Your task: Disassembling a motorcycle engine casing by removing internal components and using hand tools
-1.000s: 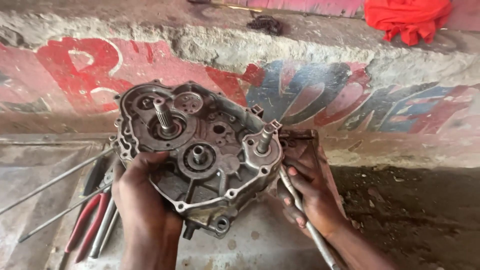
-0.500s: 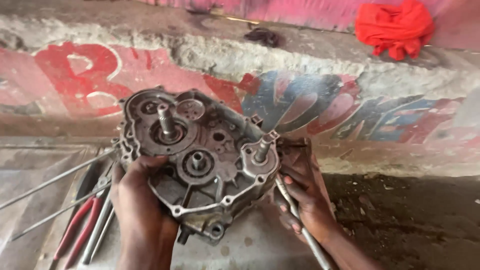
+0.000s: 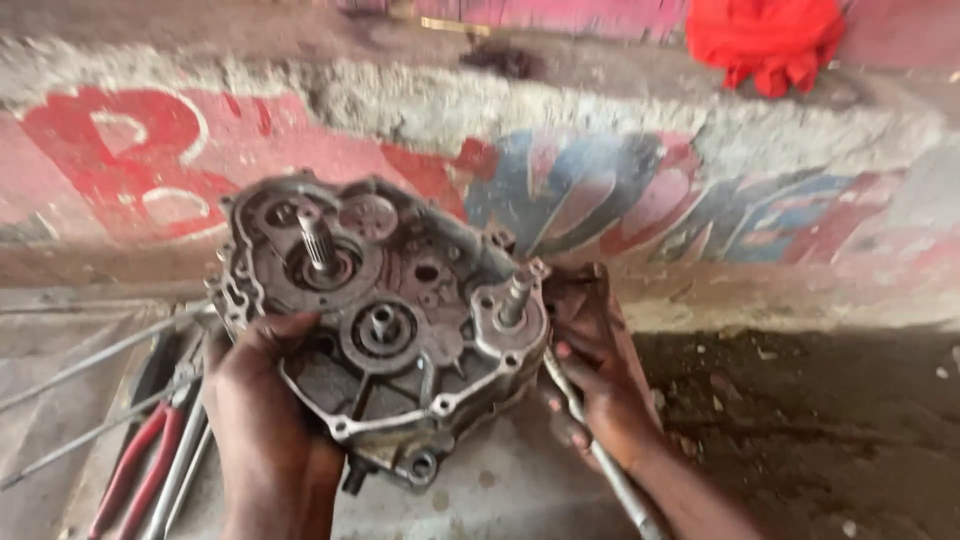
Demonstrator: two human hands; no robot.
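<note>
Head: fingers (image 3: 262,335) apparently grip crankcase (image 3: 385,320).

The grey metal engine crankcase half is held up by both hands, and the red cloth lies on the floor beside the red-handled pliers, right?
Not quite. The head view shows the red cloth up on the concrete ledge, far from the red-handled pliers on the floor. Both the left hand and right hand do hold the grey metal engine crankcase half.

One engine case (image 3: 400,330) with three shafts; two hands, the left hand (image 3: 265,420) and the right hand (image 3: 600,370), hold it. Left of the case: one red-handled pliers (image 3: 135,470), two thin rods (image 3: 90,355). One red cloth (image 3: 770,35) above.
</note>
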